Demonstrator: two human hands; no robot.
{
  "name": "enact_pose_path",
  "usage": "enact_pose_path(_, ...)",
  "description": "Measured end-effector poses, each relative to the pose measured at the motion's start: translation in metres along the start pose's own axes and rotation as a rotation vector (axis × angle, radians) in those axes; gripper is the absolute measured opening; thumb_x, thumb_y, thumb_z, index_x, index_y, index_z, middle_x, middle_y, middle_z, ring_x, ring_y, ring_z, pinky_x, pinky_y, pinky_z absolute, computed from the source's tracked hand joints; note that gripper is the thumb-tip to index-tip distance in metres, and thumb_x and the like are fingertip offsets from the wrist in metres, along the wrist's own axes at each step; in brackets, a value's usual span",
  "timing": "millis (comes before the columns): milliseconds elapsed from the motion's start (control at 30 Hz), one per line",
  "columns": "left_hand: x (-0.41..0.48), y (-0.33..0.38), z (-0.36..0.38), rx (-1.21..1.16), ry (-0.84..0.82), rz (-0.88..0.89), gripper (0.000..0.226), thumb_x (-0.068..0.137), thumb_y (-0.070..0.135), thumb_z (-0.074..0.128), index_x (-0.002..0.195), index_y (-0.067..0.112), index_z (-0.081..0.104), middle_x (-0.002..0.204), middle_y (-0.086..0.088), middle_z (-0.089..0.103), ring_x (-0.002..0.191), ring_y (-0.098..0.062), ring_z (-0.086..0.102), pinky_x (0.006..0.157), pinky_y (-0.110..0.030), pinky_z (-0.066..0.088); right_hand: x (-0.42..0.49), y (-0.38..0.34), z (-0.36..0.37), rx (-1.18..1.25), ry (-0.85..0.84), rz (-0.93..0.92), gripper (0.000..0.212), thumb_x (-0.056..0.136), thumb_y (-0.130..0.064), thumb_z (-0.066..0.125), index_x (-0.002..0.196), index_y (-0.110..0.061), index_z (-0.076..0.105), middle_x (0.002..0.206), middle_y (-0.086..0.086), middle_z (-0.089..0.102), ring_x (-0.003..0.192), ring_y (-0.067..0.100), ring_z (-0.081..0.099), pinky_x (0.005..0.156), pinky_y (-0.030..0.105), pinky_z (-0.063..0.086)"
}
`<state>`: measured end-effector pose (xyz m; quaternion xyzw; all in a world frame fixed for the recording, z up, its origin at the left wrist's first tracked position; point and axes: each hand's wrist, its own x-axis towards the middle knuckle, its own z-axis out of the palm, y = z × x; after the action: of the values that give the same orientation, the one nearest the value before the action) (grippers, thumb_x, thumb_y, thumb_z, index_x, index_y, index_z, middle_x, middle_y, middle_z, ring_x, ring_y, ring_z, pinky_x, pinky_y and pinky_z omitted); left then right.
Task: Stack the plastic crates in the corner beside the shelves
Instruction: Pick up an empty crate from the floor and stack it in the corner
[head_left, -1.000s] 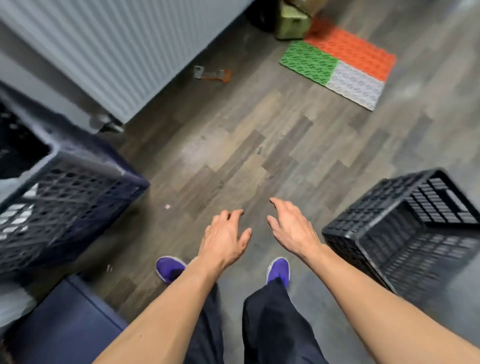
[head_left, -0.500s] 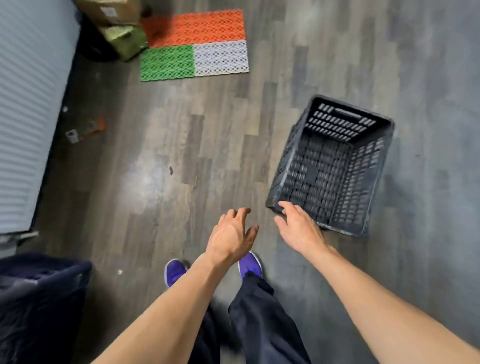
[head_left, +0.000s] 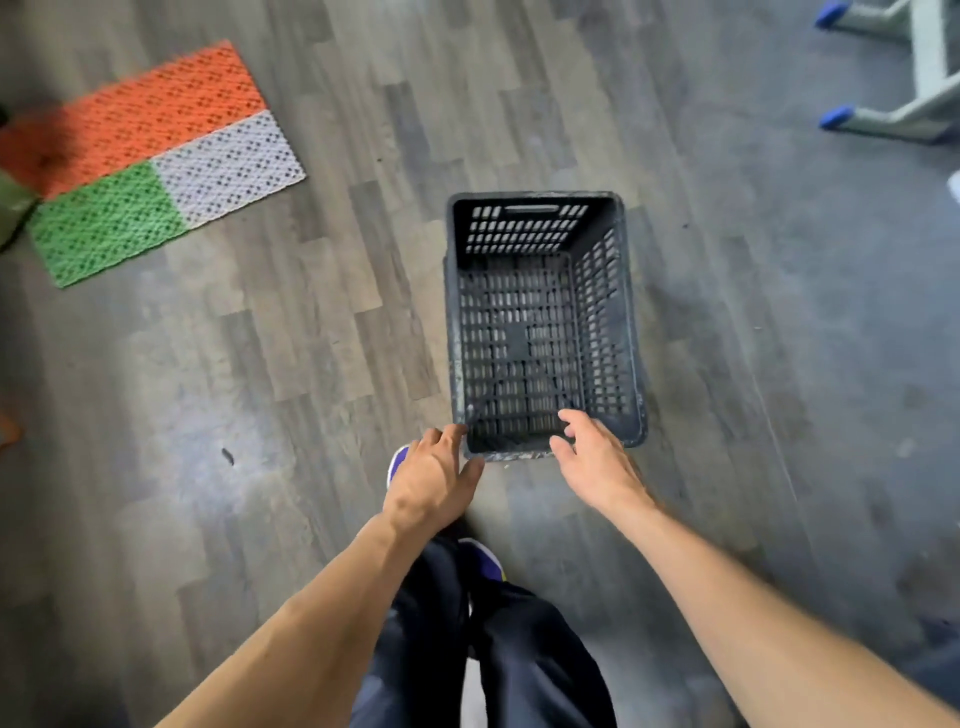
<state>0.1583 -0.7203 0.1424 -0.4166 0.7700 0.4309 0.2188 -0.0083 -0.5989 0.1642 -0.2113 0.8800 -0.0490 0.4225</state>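
A black perforated plastic crate (head_left: 540, 322) stands upright on the wooden floor right in front of me, open side up and with nothing inside. My left hand (head_left: 431, 480) hovers at the crate's near left corner, fingers spread, fingertips close to the rim. My right hand (head_left: 597, 460) is over the near right part of the rim, fingers apart and holding nothing. Neither hand grips the crate.
An orange, white and green plastic mat (head_left: 140, 156) lies on the floor at the upper left. Metal furniture legs with blue feet (head_left: 883, 114) stand at the upper right. My purple shoes (head_left: 480, 564) are just below the crate.
My view has swung right, off the radiator and the dark blue crate, and the black crate is now centred. Both hands have come forward to its near rim.
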Motion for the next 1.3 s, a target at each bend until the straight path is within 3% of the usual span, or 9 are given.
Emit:
enact_pose_path(200, 0.048, 0.0, -0.037, 0.021, -0.034, 0.005, 0.053, 0.098, 0.04, 0.048, 0.145, 0.018, 0.039, 0.135, -0.012, 0.052, 0.127, -0.03, 0.048, 0.107, -0.041, 0.04, 0.016, 0.001, -0.019, 0.041, 0.012, 0.144, 0.049, 0.101, -0.034, 0.046, 0.148, -0.024, 0.04, 0.148, 0.003, 0.049, 0.133, 0.023, 0.049, 0.108, 0.04, 0.04)
enact_pose_path(533, 0.131, 0.029, -0.026, 0.054, -0.094, -0.04, 0.066, 0.098, 0.043, 0.047, 0.153, 0.012, 0.028, 0.146, -0.015, 0.046, 0.137, -0.031, 0.042, 0.115, -0.042, 0.033, 0.087, 0.009, -0.037, 0.105, 0.035, 0.159, 0.048, 0.101, -0.032, 0.047, 0.147, -0.024, 0.041, 0.146, 0.003, 0.051, 0.133, 0.024, 0.048, 0.109, 0.043, 0.04)
enact_pose_path(700, 0.177, 0.035, -0.003, 0.031, -0.014, -0.096, 0.071, 0.097, 0.039, 0.052, 0.153, 0.006, 0.025, 0.145, -0.019, 0.043, 0.135, -0.035, 0.041, 0.112, -0.04, 0.033, 0.14, 0.041, -0.048, 0.111, 0.023, 0.138, 0.046, 0.102, -0.027, 0.048, 0.148, -0.02, 0.041, 0.151, 0.004, 0.046, 0.138, 0.024, 0.043, 0.113, 0.039, 0.034)
enact_pose_path(833, 0.222, 0.032, 0.015, 0.095, 0.104, -0.16, 0.081, 0.095, 0.04, 0.054, 0.155, 0.002, 0.016, 0.135, -0.026, 0.039, 0.125, -0.042, 0.043, 0.106, -0.05, 0.038, 0.191, 0.075, -0.052, 0.021, 0.063, 0.126, 0.049, 0.101, -0.029, 0.049, 0.149, -0.023, 0.038, 0.152, 0.006, 0.04, 0.136, 0.027, 0.044, 0.111, 0.042, 0.038)
enact_pose_path(933, 0.252, 0.037, 0.027, 0.134, 0.099, -0.209, 0.089, 0.097, 0.042, 0.049, 0.157, 0.003, -0.003, 0.139, -0.027, 0.036, 0.122, -0.04, 0.044, 0.103, -0.051, 0.04, 0.226, 0.093, -0.052, -0.068, 0.081, 0.134, 0.054, 0.101, -0.028, 0.05, 0.151, -0.019, 0.032, 0.153, 0.01, 0.032, 0.139, 0.029, 0.035, 0.107, 0.043, 0.038)
enact_pose_path(1033, 0.272, 0.041, 0.035, 0.139, 0.146, -0.232, 0.093, 0.097, 0.042, 0.05, 0.155, 0.002, -0.011, 0.136, -0.026, 0.035, 0.12, -0.039, 0.044, 0.101, -0.049, 0.041, 0.255, 0.101, -0.05, -0.152, 0.106, 0.139, 0.064, 0.099, -0.03, 0.053, 0.153, -0.014, 0.023, 0.152, 0.016, 0.03, 0.138, 0.033, 0.03, 0.107, 0.045, 0.038)
enact_pose_path(1233, 0.29, 0.034, 0.037, 0.08, 0.234, -0.254, 0.096, 0.094, 0.035, 0.056, 0.155, 0.0, -0.01, 0.138, -0.023, 0.034, 0.121, -0.038, 0.044, 0.102, -0.047, 0.041, 0.291, 0.096, -0.044, -0.041, 0.141, 0.22, 0.085, 0.097, -0.028, 0.056, 0.158, -0.012, -0.001, 0.157, 0.023, 0.024, 0.143, 0.038, 0.028, 0.108, 0.047, 0.037)
enact_pose_path(1300, 0.292, 0.029, 0.032, 0.021, 0.249, -0.252, 0.09, 0.094, 0.034, 0.058, 0.156, 0.0, 0.002, 0.137, -0.023, 0.036, 0.122, -0.038, 0.044, 0.101, -0.046, 0.042, 0.298, 0.093, -0.046, 0.044, 0.122, 0.262, 0.088, 0.097, -0.028, 0.056, 0.159, -0.015, -0.005, 0.163, 0.02, 0.014, 0.149, 0.035, 0.019, 0.115, 0.047, 0.029)
